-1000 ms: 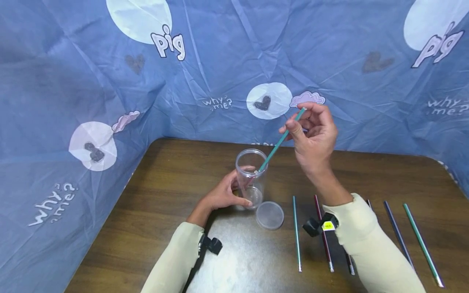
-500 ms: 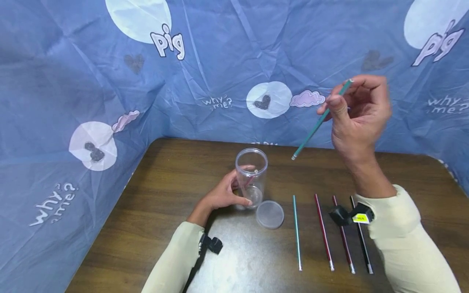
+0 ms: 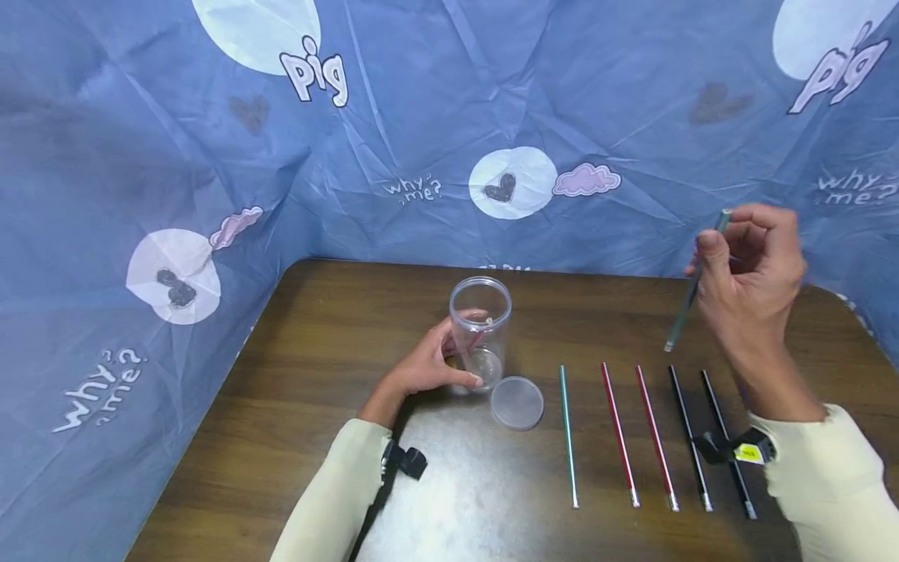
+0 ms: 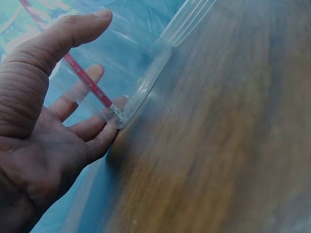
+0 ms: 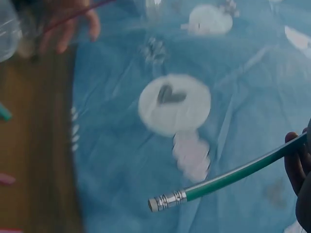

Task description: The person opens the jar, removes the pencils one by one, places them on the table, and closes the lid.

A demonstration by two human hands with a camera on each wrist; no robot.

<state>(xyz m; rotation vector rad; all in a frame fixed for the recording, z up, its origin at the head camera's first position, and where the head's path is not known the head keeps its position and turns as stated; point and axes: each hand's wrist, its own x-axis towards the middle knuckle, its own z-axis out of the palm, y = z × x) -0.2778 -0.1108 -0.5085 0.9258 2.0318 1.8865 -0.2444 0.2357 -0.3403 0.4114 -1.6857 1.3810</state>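
Note:
My left hand (image 3: 428,363) holds a clear plastic jar (image 3: 495,341) upright on the table, its thumb and fingers around the lower part. Inside the jar a red pencil (image 4: 90,83) leans with its eraser end at the bottom. Well to the right, my right hand (image 3: 758,273) pinches a green pencil (image 3: 683,314) between thumb and fingers, above the table. The pencil slants with its white eraser (image 5: 153,204) end lowest. A round translucent lid (image 3: 517,403) lies flat beside the jar, near my left thumb.
A row of pencils lies on the brown table (image 3: 302,390): a teal pencil (image 3: 568,437), two red ones including this red pencil (image 3: 620,433), and dark ones including a black pencil (image 3: 688,429). My right forearm hangs over the row's right side. A blue printed cloth (image 3: 393,117) stands behind.
My right hand has carried the green pencil from the jar's mouth far to the right, rising and then lowering. My left hand and the jar have stayed in place.

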